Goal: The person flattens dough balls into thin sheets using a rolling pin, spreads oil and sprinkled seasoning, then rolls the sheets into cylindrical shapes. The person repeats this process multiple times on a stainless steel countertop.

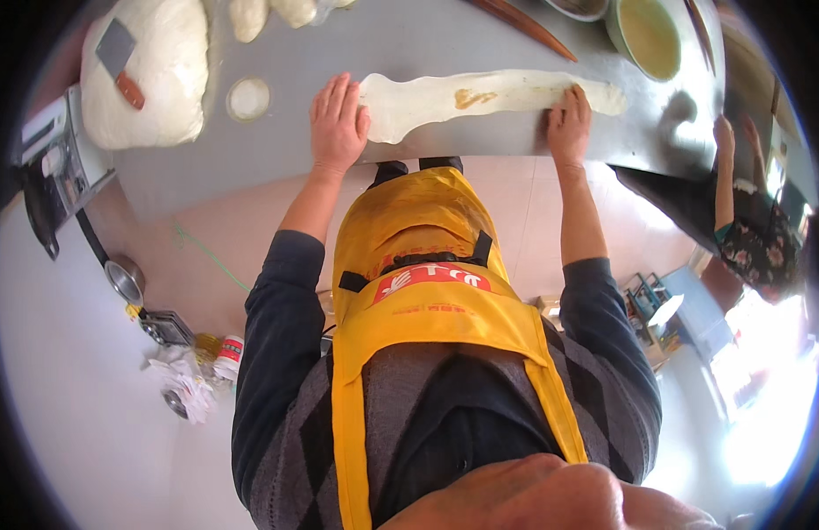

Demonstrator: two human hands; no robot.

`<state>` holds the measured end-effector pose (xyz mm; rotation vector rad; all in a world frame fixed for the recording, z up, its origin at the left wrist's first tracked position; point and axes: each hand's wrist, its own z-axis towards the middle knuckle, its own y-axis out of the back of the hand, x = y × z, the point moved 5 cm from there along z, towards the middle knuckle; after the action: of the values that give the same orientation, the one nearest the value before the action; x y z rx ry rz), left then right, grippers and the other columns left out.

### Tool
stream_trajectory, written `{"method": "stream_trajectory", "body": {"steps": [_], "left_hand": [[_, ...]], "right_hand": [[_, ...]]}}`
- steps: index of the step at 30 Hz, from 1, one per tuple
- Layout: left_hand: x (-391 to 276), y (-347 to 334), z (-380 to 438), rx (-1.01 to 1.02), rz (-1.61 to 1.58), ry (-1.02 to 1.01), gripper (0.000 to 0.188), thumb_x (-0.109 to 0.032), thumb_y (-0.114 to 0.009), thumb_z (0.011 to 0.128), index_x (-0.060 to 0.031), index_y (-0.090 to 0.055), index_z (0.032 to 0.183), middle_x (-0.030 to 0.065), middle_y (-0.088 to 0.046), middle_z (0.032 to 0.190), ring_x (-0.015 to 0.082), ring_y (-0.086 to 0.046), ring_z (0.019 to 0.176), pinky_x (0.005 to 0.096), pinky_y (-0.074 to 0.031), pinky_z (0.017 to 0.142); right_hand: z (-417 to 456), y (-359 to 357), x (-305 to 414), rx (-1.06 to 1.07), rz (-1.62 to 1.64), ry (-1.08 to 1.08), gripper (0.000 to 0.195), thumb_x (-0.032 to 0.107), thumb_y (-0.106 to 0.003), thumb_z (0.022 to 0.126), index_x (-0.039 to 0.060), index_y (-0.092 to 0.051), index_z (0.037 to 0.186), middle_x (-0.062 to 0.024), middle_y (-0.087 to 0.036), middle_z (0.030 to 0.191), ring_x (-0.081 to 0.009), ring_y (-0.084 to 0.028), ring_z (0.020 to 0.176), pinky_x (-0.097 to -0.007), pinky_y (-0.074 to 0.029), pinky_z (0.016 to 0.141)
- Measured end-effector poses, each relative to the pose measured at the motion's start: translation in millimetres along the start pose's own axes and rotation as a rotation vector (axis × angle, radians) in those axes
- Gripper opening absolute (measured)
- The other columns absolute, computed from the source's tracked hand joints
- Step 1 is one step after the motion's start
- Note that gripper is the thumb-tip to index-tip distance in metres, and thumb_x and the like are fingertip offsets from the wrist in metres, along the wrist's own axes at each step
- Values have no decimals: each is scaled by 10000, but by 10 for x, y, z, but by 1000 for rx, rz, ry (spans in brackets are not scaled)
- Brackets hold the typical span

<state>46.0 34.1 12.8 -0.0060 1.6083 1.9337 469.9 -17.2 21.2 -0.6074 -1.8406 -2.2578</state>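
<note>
A long, thin strip of dough point(429, 99) lies across the metal worktop point(303, 40), with a brown smear near its middle. My left hand point(338, 119) rests flat at the strip's wide left end, its fingers together and its thumb side touching the edge. Over the narrower right part, my right hand point(569, 126) has its fingertips on the dough; whether they pinch it is unclear. Beyond the strip lies a tapered wooden rolling pin point(528, 30). A green bowl of yellowish paste point(648, 40) stands at the upper right.
At the left sits a large dough mass point(164, 79) with a scraper point(116, 50) on it. A small round dish of white stuff point(248, 99) is nearby, with smaller dough pieces point(248, 18) farther back. Another person point(763, 245) stands at the far right.
</note>
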Motion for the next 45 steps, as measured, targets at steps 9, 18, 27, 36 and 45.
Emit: {"method": "stream_trajectory", "body": {"steps": [9,18,27,36,45], "left_hand": [[73,-17,-48,-17,23,-46,442,-225,-622,986,9,-632,1361,174,-565,1530,394,-513,1412,540,-395,1175],[73,-43,-11,-6,12,-73,467,-202,-616,984,24,-603,1393,223,-556,1528,427,-507,1415,558,-382,1182],[47,-19,9,1,26,-88,467,-208,-598,998,32,-592,1398,229,-544,1539,441,-510,1406,566,-386,1174],[19,5,18,20,62,-93,465,-204,-578,1005,36,-587,1404,220,-546,1542,439,-502,1421,559,-390,1168],[-50,-27,82,34,32,-92,471,-203,-583,994,22,-589,1408,212,-535,1556,417,-493,1437,560,-372,1184]], "right_hand": [[-432,-821,1600,545,120,440,886,452,-683,1001,31,-284,1672,-172,-254,1754,-331,-202,1634,-481,-168,1338],[-185,-607,117,113,-185,-125,917,484,-660,995,-17,-280,1663,-307,-225,1721,-432,-204,1614,-520,-169,1326],[-14,-275,-384,88,-65,-56,724,315,-637,1019,-3,-385,1619,-239,-358,1688,-410,-304,1579,-534,-227,1302],[6,-754,1199,320,-151,113,896,524,-610,1016,-89,-328,1605,-254,-307,1707,-397,-241,1608,-513,-166,1329],[-176,-219,-819,-54,-269,-267,844,379,-644,1021,-45,-269,1648,-262,-244,1733,-410,-222,1616,-565,-159,1317]]}}
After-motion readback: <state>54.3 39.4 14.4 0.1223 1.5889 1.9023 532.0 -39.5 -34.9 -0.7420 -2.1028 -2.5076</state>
